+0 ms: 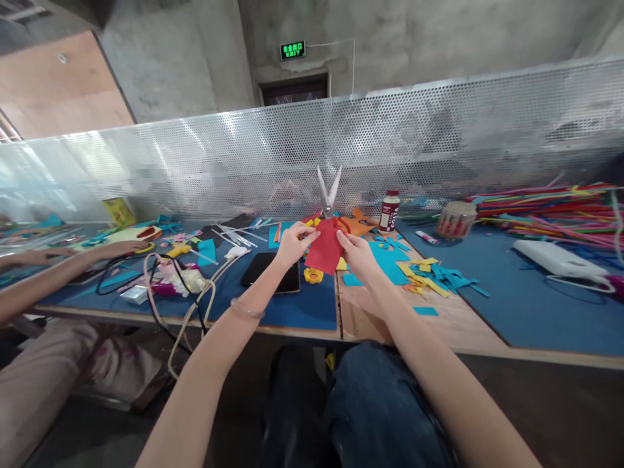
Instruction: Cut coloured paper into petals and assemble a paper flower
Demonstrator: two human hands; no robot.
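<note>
A small red sheet (324,247), felt or paper, is held upright above the table between my two hands. My left hand (296,242) pinches its upper left edge with thumb and fingers. At the right edge, my right hand (357,252) grips it, thumb in front. Scissors (329,195) stand right behind the sheet, blades spread and pointing up. Their orange-yellow handles are partly covered by the sheet, and I cannot tell whether my right fingers are in them. Below the sheet lies a yellow flower-shaped piece (313,276); a dark phone (271,272) lies near my left wrist.
Blue sheets (390,260) and yellow and blue scraps (433,278) lie to the right, near a red-labelled bottle (389,211). Colourful pipe cleaners (541,211) and a white device (560,259) are farther right. Tangled cables (188,292) and another person's arm (73,273) occupy the left. A perforated metal screen (414,130) stands behind.
</note>
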